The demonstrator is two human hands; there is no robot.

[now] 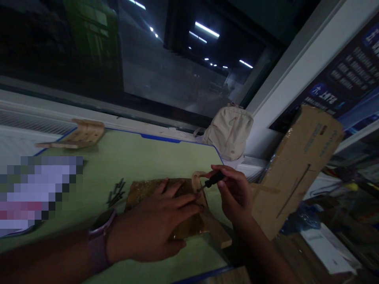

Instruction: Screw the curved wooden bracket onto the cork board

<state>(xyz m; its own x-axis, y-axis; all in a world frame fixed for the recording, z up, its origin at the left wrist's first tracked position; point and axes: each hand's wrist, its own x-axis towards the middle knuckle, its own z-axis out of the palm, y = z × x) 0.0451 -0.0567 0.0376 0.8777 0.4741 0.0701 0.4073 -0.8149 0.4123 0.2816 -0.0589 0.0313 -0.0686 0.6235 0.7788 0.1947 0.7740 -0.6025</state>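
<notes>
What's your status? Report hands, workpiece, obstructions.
Right hand grips screwdriver, tip at wooden piece. Left hand spread on brown slab, fingers close to that tip. Dark fasteners left of slab, clear.

Holding left grip (158, 217) palm down with fingers (184, 201) spread, and right grip (234, 190) curled in a pinch, with right forearm (263, 242) slanted up from the lower right

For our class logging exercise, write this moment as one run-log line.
left hand spread over brown panel | right hand gripping black-handled screwdriver, tip at curved wooden piece | dark fasteners loose on table
</notes>
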